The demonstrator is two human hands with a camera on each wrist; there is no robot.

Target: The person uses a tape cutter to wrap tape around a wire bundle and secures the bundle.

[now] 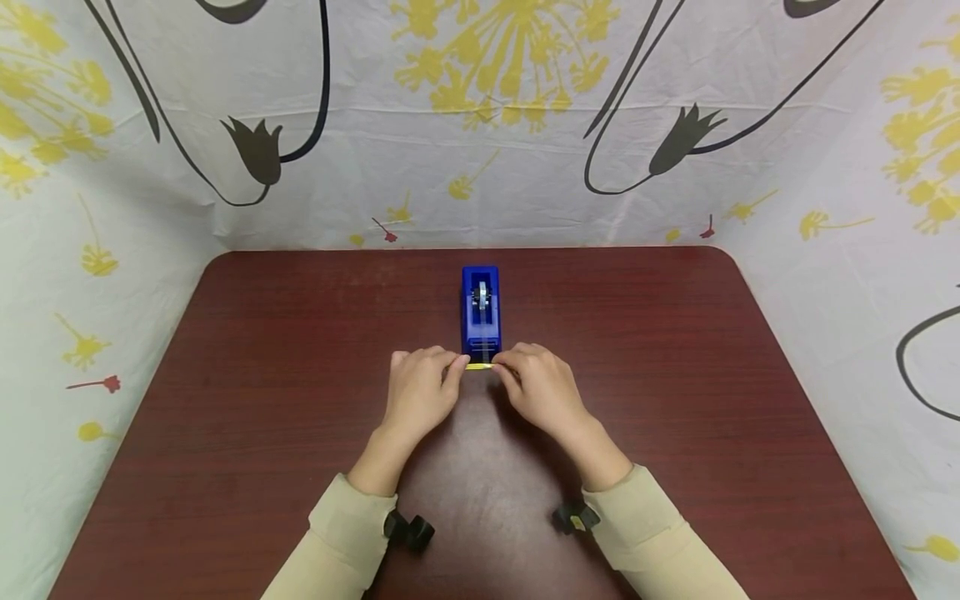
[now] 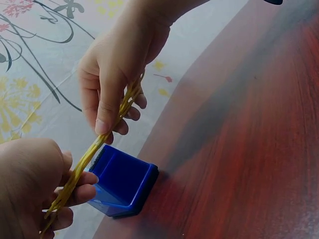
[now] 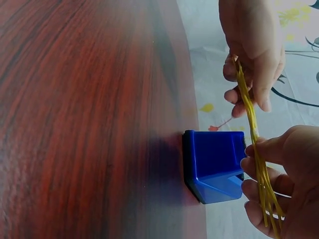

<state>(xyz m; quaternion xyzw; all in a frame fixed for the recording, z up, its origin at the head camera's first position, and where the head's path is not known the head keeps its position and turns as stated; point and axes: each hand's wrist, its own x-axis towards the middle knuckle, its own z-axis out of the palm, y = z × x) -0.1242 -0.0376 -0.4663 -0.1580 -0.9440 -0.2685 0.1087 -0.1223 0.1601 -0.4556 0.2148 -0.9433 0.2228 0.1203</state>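
Observation:
A bundle of thin yellow strands stretches between both hands, just off the front end of a blue tape dispenser. My left hand pinches one end of it between thumb and fingers. At the other end, my right hand pinches it the same way. In the right wrist view, a pale shiny patch shows on the strands between the hands; I cannot tell whether it is tape. The dispenser's toothed cutting edge, seen in the left wrist view, lies close beside the bundle. A clear tape roll sits in the dispenser.
The dispenser stands on a dark red wood-grain table, near its far edge. White cloth with yellow and grey flower prints hangs behind and at both sides. A black device is strapped at each wrist, over the beige sleeves.

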